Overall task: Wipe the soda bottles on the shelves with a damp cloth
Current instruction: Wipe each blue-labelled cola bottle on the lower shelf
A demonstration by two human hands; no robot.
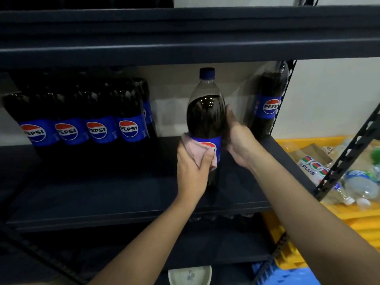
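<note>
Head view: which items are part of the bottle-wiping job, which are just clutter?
Job:
- middle bottle, steadied by right hand
- pink cloth pressed on its label by left hand
- bottle row and far-right bottle
- shelf

Clutter:
- yellow crate of empty plastic bottles
- white dish

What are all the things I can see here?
Held bottle: one, dark cola, blue cap and label, middle of the shelf.
Bottle row: at least four in front, more behind, dark with blue labels, left on the shelf.
Lone bottle: one, same kind, right rear corner.
Cloth: one, pink, pressed on the held bottle's label.
Shelf: dark metal boards.
Yellow crates: stacked, right of the shelf, holding empty plastic bottles.
Bowl: one, pale, bottom edge.
Left hand: grips the cloth.
Right hand: fingers on the held bottle's side.
</note>
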